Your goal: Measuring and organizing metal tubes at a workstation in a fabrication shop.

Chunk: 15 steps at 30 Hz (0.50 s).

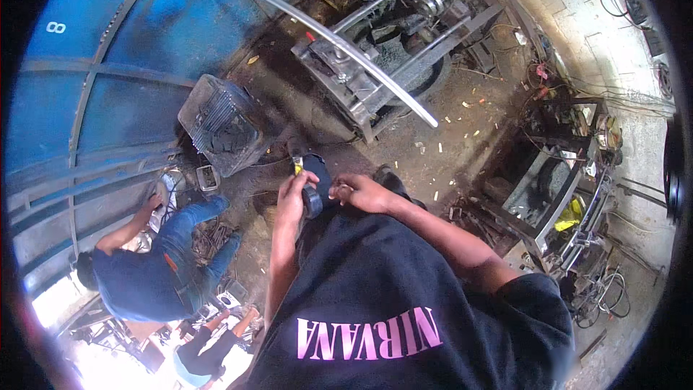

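My left hand (291,193) is wrapped round a dark, rounded thing (312,202). A short yellow strip (298,165) sticks out beyond its fingers. The exact kind of this thing is too small to tell. Close by on the right, my right hand (361,193) has its fingers curled in, a little apart from the dark thing; whatever lies in those fingers, if anything, is hidden. Both hands are in front of my dark shirt, above my legs.
Ahead stands a metal frame bench (368,105) with a long pale bar (361,63) across it. A dark ribbed machine (224,126) sits by the blue metal wall (155,11). A co-worker (144,274) crouches left; another person (206,350) is behind. A cluttered rack (530,231) stands right.
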### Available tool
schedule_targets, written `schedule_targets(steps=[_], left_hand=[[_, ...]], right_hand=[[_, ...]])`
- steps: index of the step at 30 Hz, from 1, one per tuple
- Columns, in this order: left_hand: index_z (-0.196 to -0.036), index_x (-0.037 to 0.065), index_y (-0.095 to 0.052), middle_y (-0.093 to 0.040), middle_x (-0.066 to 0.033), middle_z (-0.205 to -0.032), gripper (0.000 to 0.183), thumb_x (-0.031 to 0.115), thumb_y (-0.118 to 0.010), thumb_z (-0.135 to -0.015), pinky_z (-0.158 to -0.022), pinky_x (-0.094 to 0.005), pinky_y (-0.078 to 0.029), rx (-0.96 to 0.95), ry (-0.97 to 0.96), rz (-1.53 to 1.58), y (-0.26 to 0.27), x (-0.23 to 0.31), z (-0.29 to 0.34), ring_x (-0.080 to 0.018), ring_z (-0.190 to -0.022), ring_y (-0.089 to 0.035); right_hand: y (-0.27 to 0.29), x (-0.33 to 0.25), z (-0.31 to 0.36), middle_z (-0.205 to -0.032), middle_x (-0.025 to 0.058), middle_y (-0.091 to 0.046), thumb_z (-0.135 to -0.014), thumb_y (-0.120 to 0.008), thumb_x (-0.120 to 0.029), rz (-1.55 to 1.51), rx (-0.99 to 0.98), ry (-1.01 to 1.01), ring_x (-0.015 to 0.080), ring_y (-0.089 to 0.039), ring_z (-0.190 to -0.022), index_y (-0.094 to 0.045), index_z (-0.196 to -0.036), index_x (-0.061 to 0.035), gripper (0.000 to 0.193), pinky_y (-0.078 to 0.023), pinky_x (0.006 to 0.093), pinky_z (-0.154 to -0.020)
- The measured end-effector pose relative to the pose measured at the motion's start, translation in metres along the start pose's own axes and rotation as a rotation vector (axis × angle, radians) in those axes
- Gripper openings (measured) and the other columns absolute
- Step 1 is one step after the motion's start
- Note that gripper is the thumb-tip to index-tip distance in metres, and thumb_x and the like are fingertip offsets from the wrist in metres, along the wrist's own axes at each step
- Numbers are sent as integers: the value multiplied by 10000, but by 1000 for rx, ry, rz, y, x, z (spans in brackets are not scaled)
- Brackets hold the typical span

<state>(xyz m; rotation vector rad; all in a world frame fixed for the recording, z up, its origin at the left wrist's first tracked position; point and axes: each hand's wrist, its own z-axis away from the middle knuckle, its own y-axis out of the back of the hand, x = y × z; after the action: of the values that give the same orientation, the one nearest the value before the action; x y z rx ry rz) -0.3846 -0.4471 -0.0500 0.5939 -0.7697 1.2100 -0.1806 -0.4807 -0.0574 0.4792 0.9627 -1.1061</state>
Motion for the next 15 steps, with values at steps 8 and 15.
schedule_targets(steps=[8, 15], left_hand=[[-730, 108, -514, -528, -25, -650, 510, 555, -441, -964, -540, -296, -452, -134, 161, 331, 83, 67, -81, -145, -578, -535], [-693, 120, -495, -504, -24, -613, 549, 586, -405, -969, -482, -293, -457, -265, 312, 109, 69, 79, -110, -141, -496, -512]], right_hand=[[-41, -77, -95, -977, 113, -655, -957, -571, -343, -116, 131, -10, 199, -599, -919, -600, -1095, -27, 346, -462, 341, -838], [-47, -55, -81, -1041, 200, -670, -894, -606, -332, -191, 453, 124, 340, -639, -1002, -624, -1061, -19, 356, -474, 396, -862]])
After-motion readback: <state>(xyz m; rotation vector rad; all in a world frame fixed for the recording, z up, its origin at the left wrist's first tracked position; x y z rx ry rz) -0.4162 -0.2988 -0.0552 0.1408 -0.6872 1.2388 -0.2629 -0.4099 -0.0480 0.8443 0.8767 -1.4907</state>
